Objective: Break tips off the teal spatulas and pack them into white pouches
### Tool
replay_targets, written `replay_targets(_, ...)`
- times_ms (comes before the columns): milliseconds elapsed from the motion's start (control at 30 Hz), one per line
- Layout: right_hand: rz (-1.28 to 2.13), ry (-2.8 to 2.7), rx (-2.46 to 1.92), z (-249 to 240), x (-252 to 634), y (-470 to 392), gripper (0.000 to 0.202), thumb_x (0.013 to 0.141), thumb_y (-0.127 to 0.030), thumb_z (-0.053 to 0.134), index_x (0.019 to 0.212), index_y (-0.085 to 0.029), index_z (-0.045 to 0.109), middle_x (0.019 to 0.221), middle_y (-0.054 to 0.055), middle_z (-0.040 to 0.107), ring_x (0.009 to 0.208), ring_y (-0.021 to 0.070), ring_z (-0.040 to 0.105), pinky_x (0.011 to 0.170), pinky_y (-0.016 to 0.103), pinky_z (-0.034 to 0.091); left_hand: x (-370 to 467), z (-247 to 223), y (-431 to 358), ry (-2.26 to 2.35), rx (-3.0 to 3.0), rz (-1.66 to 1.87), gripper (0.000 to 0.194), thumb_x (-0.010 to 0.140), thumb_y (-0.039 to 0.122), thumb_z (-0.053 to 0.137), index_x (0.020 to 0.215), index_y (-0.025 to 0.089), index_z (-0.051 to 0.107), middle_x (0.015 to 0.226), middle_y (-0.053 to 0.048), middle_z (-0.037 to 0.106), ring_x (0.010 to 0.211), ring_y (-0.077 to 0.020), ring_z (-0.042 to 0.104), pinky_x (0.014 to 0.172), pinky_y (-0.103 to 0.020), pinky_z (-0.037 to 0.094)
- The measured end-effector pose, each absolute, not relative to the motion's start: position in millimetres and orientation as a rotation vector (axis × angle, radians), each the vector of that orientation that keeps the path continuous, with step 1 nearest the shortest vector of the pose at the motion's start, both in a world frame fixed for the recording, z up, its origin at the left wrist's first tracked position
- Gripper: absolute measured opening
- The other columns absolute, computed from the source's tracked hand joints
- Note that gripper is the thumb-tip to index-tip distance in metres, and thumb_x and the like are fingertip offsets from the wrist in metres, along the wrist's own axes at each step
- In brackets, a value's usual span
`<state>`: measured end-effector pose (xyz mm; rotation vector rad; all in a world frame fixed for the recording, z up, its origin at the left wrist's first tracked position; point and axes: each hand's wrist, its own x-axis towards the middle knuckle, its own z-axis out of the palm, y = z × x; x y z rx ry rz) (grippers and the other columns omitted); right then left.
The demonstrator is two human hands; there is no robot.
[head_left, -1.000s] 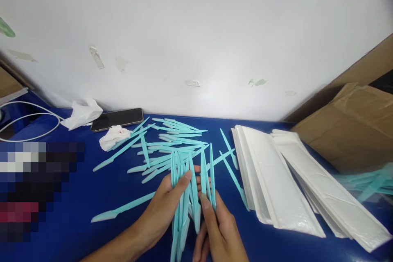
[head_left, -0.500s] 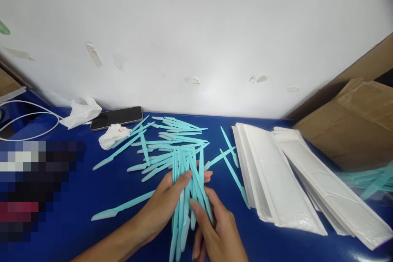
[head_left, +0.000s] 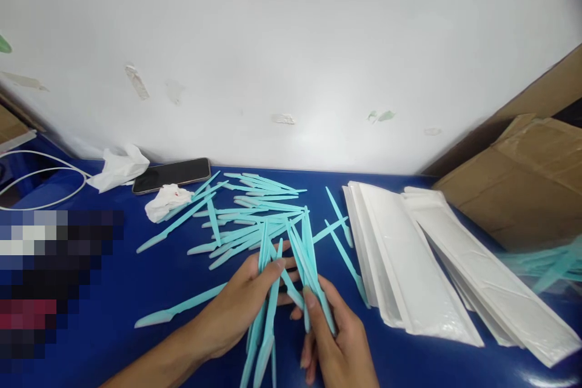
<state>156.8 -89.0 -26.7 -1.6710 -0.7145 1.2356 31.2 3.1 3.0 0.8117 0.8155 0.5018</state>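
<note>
My left hand is closed round a bunch of slim turquoise eyebrow razors, its thumb pressing on top and their wide ends hanging toward me. A second bunch of the same razors is pinched in my right hand, narrow ends pointing away. Between the hands, one razor slants across my left fingers. Just beyond lies a loose pile of razors on the blue table. A single razor rests beside my left forearm.
White padded envelopes lie stacked at the right, with a few razors along their left side. Behind them is a cardboard box. At the back left are a phone, crumpled tissues and a white cable. A white wall stands behind.
The one bunch of razors has parted into two. My right hand has moved slightly right with its share, while my left hand keeps the others.
</note>
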Motion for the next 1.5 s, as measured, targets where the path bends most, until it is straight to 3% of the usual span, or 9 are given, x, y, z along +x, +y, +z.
replay_targets(167,1.236,-0.71,-1.635,-26.3,156.8,-88.8,0.061,0.089,-0.066,0.052,0.131,-0.022,0.056,0.064,-0.005,0.055,0.035,0.0069,0.044,0.03,0.015,0.039,25.2,3.6,6.2,0.827,0.939,0.432,0.04,0.097,0.048,0.048,0.119,0.017,0.062,0.104,-0.005,0.068,0.081,-0.0179,0.065,0.088,-0.039,0.054)
replay_targets(267,1.276,-0.636,-1.605,-24.9,157.9,-88.4,0.059,0.088,-0.065,0.054,0.127,-0.022,0.057,0.059,-0.007,0.05,0.036,0.0064,0.041,0.029,0.014,0.038,21.8,5.0,8.0,0.893,1.033,0.337,0.046,0.097,0.052,0.047,0.123,0.016,0.056,0.086,-0.002,0.066,0.074,-0.0177,0.065,0.077,-0.035,0.053)
replay_targets(467,1.299,-0.63,-1.545,-18.6,159.3,-88.5,0.053,0.088,-0.066,0.053,0.111,-0.019,0.063,0.058,-0.006,0.052,0.038,0.0064,0.042,0.031,0.014,0.04,19.9,6.7,10.2,0.873,1.1,0.281,0.053,0.098,0.057,0.039,0.133,0.017,0.049,0.058,0.007,0.046,0.054,-0.0109,0.035,0.054,-0.024,0.03)
replay_targets(767,1.33,-0.643,-1.52,-18.8,161.3,-88.6,0.052,0.088,-0.067,0.053,0.101,-0.018,0.066,0.052,-0.004,0.057,0.034,0.0069,0.046,0.033,0.014,0.04,23.7,-1.1,12.8,0.925,1.113,0.339,0.055,0.094,0.061,0.045,0.127,0.017,0.051,0.051,0.01,0.038,0.049,-0.0099,0.029,0.048,-0.022,0.025)
replay_targets(1100,1.364,-0.609,-1.529,-16.8,162.7,-88.3,0.058,0.088,-0.069,0.051,0.11,-0.017,0.064,0.057,-0.003,0.059,0.038,0.008,0.049,0.037,0.016,0.045,26.0,-4.9,11.2,0.932,1.132,0.382,0.049,0.095,0.058,0.046,0.123,0.018,0.052,0.05,0.01,0.039,0.049,-0.0092,0.03,0.047,-0.021,0.024)
replay_targets(1200,1.339,-0.675,-1.575,-21.4,160.7,-87.5,0.055,0.088,-0.069,0.05,0.106,-0.018,0.062,0.059,-0.003,0.059,0.036,0.0072,0.048,0.034,0.015,0.042,28.2,-7.8,8.2,0.924,1.104,0.398,0.042,0.095,0.057,0.047,0.114,0.02,0.052,0.049,0.01,0.039,0.049,-0.0094,0.03,0.047,-0.021,0.024)
replay_targets(1267,1.318,-0.762,-1.61,-24.4,158.5,-87.2,0.054,0.091,-0.068,0.047,0.107,-0.018,0.061,0.052,-0.006,0.052,0.034,0.007,0.043,0.031,0.014,0.037,29.0,-9.2,5.4,0.913,1.121,0.404,0.036,0.095,0.056,0.047,0.092,0.02,0.053,0.049,0.01,0.039,0.048,-0.0088,0.03,0.048,-0.022,0.024)
replay_targets(1367,1.234,-0.868,-1.658,-26.6,156.1,-87.2,0.052,0.094,-0.065,0.044,0.115,-0.02,0.059,0.047,-0.009,0.04,0.033,0.0078,0.036,0.031,0.015,0.034,29.2,-8.3,2.6,0.906,1.189,0.385,0.045,0.096,0.052,0.046,0.065,0.02,0.042,0.048,0.008,0.037,0.047,-0.0077,0.028,0.049,-0.023,0.026)
replay_targets(1500,1.166,-0.893,-1.72,-25.6,156.1,-87.7,0.049,0.095,-0.065,0.041,0.11,-0.023,0.06,0.053,-0.007,0.04,0.038,0.0103,0.038,0.036,0.019,0.039,29.0,-3.7,3.3,0.895,1.213,0.363,0.045,0.098,0.053,0.041,0.067,0.02,0.045,0.05,0.007,0.038,0.049,-0.009,0.029,0.049,-0.023,0.026)
